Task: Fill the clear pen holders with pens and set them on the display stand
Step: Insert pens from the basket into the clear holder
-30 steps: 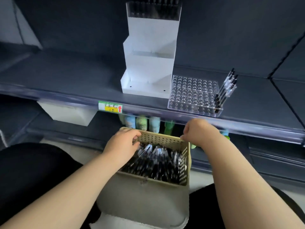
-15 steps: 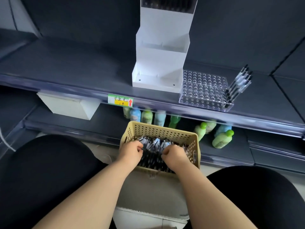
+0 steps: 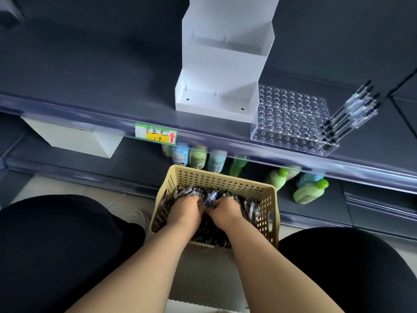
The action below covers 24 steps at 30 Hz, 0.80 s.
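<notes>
Left hand and right hand: both are lowered into the basket, side by side and close together near its middle. Grip state: the fingers of each hand curl downward into the loose pens and the fingertips are buried in the heap. It cannot be told whether either grip pinches a pen or only presses into the pile. The backs of both hands face the camera.

The basket is beige and perforated, with a slot handle in its right wall. The loose pens lie across its floor in a dark, tangled layer around and under the hands.

A dark shelf runs above and beyond the basket. The clear pen holder stands on it, beyond and to the right of the basket. It is a block with rows of round holes. A row of standing pens occupies its right end, leaning to the right.

The white stepped display stand is on the same shelf, straight beyond the basket and just beside the left edge of the holder.

A green and yellow price label sits on the shelf's front edge, beyond and left of the basket. Green and blue bottles stand on a lower shelf behind and to the right of the basket. A black-clad knee lies on each side of the basket
</notes>
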Each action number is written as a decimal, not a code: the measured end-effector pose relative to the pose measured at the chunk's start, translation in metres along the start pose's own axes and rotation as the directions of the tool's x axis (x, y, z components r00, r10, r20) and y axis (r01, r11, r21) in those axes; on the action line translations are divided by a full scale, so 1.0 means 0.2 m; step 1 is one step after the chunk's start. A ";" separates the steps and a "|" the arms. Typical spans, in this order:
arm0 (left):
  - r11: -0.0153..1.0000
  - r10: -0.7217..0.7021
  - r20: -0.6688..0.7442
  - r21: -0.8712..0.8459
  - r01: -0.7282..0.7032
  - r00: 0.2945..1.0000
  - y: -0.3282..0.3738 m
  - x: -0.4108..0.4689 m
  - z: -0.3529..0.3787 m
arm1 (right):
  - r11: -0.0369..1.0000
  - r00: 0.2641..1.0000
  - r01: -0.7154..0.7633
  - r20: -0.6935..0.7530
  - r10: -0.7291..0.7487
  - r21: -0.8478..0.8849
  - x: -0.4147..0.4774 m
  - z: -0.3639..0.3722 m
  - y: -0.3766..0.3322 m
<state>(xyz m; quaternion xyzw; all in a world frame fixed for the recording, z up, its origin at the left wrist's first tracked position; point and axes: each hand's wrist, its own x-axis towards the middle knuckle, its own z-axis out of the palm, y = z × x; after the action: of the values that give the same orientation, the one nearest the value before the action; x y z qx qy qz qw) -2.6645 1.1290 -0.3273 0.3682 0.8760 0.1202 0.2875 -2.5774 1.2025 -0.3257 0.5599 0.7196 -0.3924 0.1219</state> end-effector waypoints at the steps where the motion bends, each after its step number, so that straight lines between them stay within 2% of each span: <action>1: 1.000 -0.005 0.021 0.008 0.005 1.000 0.00 0.01 -0.01 | 1.000 1.000 -0.007 0.021 0.006 0.004 0.01 -0.01 -0.01; 6: 0.997 0.032 0.146 0.070 -0.043 0.989 0.05 0.04 -0.04 | 0.990 0.990 -0.075 0.132 0.059 0.119 -0.03 -0.07 -0.06; 10: 0.997 0.026 0.124 0.068 -0.035 0.992 0.07 0.00 -0.06 | 0.948 0.972 -0.120 0.229 0.052 0.296 -0.09 -0.09 -0.06; 13: 1.000 0.030 0.077 0.007 -0.031 0.997 0.10 -0.06 -0.10 | 0.923 0.967 -0.064 0.252 -0.036 0.379 -0.16 -0.16 -0.08; 15: 0.996 0.053 0.020 -0.074 -0.051 0.998 0.13 -0.10 -0.15 | 0.915 0.974 0.031 0.194 -0.118 0.401 -0.23 -0.22 -0.10; 18: 0.962 0.098 -0.100 -0.245 -0.120 0.990 0.19 -0.22 -0.26 | 0.931 0.980 0.170 0.039 -0.193 0.324 -0.35 -0.34 -0.11; 20: 0.920 0.148 -0.166 -0.339 -0.197 0.975 0.25 -0.29 -0.35 | 0.935 0.971 0.241 -0.057 -0.234 0.260 -0.43 -0.45 -0.13; 24: 0.823 0.259 -0.254 -0.448 -0.351 0.932 0.43 -0.36 -0.57 | 0.900 0.923 0.350 -0.262 -0.283 0.260 -0.57 -0.78 -0.17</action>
<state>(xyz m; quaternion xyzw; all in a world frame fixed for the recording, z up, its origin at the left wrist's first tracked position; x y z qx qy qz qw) -2.6431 1.1379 -0.1696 0.4073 0.7694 0.4138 0.2664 -2.5281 1.2288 -0.1370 0.4862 0.7418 -0.4486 -0.1103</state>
